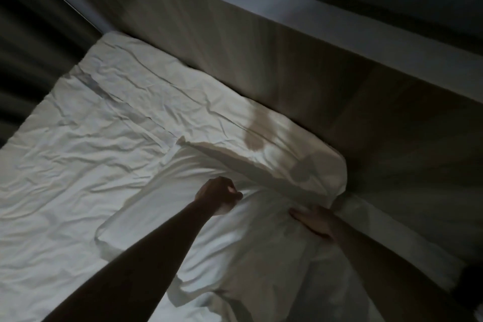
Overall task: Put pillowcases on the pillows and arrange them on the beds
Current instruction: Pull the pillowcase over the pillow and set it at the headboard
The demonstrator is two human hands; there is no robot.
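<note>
1. White cotton everywhere: the bed sheet (78, 170) is creased and pale in the dim light, and one cased pillow (162, 91) already lies flat along the headboard (261, 55), reaching toward the far corner by the dark curtain (34, 34).
2. I judge that pillow finished and placed, though its case is wrinkled and could use smoothing.
3. The second pillow (209, 238) lies nearer me, across the sheet, its far end tucked against the first one's raised edge.
4. My left hand (219, 195) is closed in a fist on a pinch of its pillowcase (274, 282) fabric at the pillow's far end.
5. My right hand (312, 222) lies flat with fingers spread, pressing on the cloth near the headboard side; it grips nothing.
6. The case looks loose and bunched toward me, so I think the pillow is only partly seated inside; the blur and gloom hide the open end, so I cannot tell how far it is pulled on.
7. Left to do, as I read it: draw the case fully over, square the corners, then set this pillow beside the first at the headboard.
8. Only one bed shows here; I cannot judge any others.
</note>
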